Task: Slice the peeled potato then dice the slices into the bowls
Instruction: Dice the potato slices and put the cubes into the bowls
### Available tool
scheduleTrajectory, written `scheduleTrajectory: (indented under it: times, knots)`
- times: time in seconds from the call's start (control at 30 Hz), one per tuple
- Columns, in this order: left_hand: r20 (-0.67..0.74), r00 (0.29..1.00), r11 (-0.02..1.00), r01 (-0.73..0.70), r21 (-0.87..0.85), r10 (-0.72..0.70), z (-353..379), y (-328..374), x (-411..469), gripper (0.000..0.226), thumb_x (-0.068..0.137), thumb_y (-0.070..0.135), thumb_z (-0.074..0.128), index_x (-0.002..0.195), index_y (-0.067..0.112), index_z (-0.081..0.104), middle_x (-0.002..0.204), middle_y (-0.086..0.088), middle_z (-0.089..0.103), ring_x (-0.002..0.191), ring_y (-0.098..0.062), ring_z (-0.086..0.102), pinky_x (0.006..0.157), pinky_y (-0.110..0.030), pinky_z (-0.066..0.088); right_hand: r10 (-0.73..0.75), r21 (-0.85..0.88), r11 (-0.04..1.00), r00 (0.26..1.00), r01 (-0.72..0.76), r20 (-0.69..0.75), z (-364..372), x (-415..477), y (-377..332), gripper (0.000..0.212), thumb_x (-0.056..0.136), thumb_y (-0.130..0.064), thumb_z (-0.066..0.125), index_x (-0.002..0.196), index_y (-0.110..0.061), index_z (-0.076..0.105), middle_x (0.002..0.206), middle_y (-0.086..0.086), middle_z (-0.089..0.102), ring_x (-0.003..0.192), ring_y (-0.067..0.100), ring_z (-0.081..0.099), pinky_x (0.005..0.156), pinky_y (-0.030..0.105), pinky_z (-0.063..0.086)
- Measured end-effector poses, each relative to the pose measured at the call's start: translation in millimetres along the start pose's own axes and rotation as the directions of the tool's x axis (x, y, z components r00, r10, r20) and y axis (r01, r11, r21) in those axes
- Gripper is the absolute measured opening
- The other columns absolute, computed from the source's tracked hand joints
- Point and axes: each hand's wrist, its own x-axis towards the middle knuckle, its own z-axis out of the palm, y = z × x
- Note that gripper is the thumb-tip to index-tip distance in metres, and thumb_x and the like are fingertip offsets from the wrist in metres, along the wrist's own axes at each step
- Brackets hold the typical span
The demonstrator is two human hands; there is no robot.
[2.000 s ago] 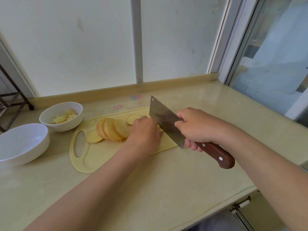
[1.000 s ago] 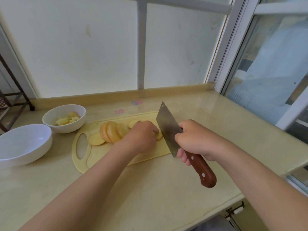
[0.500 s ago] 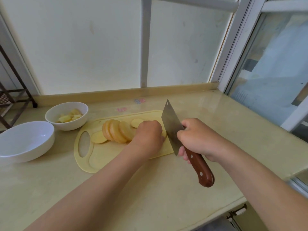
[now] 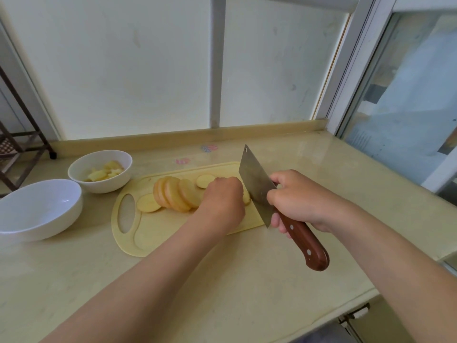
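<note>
Swung steeper than two seconds ago, the cleaver point(image 4: 256, 186), clenched in the grip of the right hand point(image 4: 299, 199), runs 11-to-5 o'clock just at 3 o'clock of the left hand point(image 4: 223, 201), whose curled grip pins the potato piece point(image 4: 246, 198) on the cutting board point(image 4: 158, 231).

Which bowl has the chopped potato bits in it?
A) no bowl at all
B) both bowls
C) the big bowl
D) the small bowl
D: the small bowl at the back holds yellow potato pieces, while the big bowl beside it shows only its bare white inside.
</note>
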Motion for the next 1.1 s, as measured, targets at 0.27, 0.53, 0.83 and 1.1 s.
scheduleTrajectory:
  times: [0.27,0.53,0.83,1.1]
  knots:
    - [0.027,1.0,0.999,0.012,-0.043,-0.011,-8,-7,2,0.02,0.086,0.007,0.057,0.1,0.01,0.072,0.103,-0.008,0.068,0.098,-0.026,0.061,0.086,-0.038,0.055,0.002,-0.017,1.0,1.0,-0.002,-0.003,3,-2,0,0.035,0.097,-0.004,0.039,0.129,-0.011,0.052,0.077,0.023,0.07,0.05,0.02,0.066,0.051,0.031,0.056]
    - [0.007,1.0,1.0,0.013,-0.014,-0.013,-1,-5,3,0.02,0.086,0.005,0.054,0.096,0.012,0.069,0.095,-0.007,0.063,0.087,-0.025,0.059,0.073,-0.034,0.055,-0.023,-0.053,0.998,0.999,0.021,-0.029,9,-1,-3,0.029,0.093,-0.003,0.038,0.115,-0.007,0.056,0.072,0.022,0.068,0.053,0.025,0.067,0.061,0.044,0.063]
    - [0.03,0.974,0.974,-0.226,0.01,0.226,0,-21,11,0.017,0.085,0.018,0.057,0.089,0.013,0.072,0.098,-0.003,0.061,0.093,-0.024,0.058,0.082,-0.039,0.052,-0.008,-0.069,0.998,0.998,0.004,-0.066,9,1,1,0.03,0.093,-0.006,0.039,0.117,-0.014,0.055,0.073,0.018,0.072,0.051,0.021,0.067,0.055,0.034,0.057]
    - [0.013,0.849,0.848,-0.529,0.035,0.529,2,-42,16,0.019,0.09,0.017,0.058,0.086,0.003,0.071,0.095,-0.009,0.068,0.09,-0.021,0.059,0.082,-0.037,0.044,-0.007,-0.067,0.998,0.996,0.001,-0.085,11,-3,0,0.031,0.093,-0.006,0.038,0.118,-0.013,0.055,0.074,0.019,0.071,0.052,0.021,0.067,0.052,0.031,0.055]
